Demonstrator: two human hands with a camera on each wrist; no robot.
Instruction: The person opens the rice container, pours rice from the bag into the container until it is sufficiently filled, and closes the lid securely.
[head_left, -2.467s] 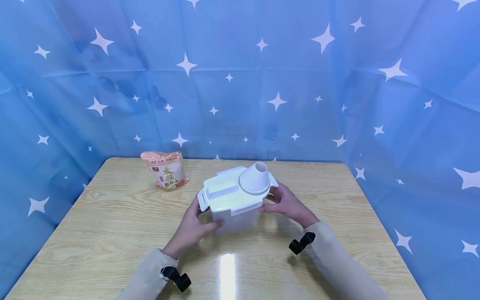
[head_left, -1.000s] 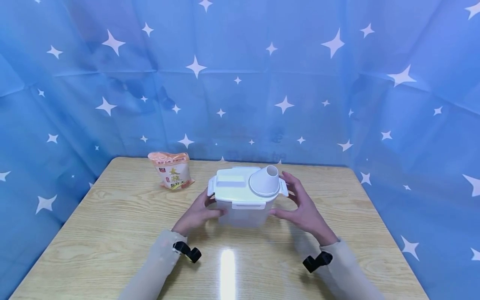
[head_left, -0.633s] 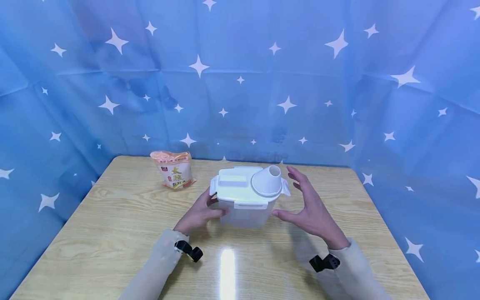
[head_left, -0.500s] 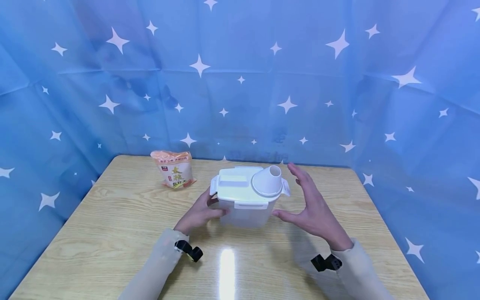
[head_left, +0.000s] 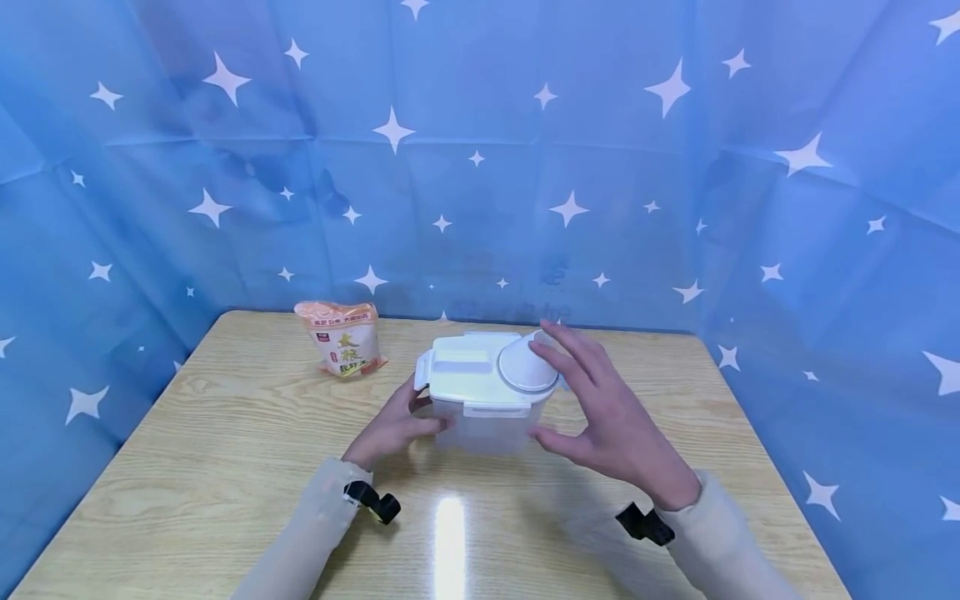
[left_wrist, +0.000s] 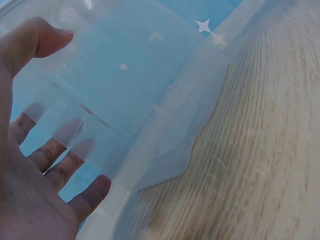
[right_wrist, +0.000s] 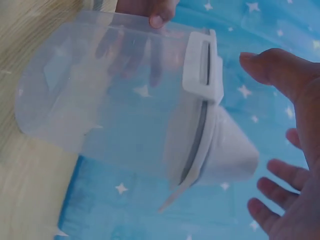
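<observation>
A translucent storage container stands upright on the table, with a white lid clipped on top. A white cone-shaped cup sits on the lid's right end; the right wrist view shows the cone from the side. My left hand grips the container's left end, thumb in front. Its fingertips show through the clear wall in the left wrist view. My right hand hovers beside the cone, thumb and fingers spread, holding nothing. In the right wrist view a gap separates the hand from the cone.
An orange and white printed bag stands at the back left of the wooden table. Behind the table hangs a blue curtain with white stars. Black wrist cameras sit on both sleeves.
The container, earlier tilted between both hands, now stands level. My right hand has let go of its right side, spread, and moved up and left beside the cone. The left hand keeps its grip.
</observation>
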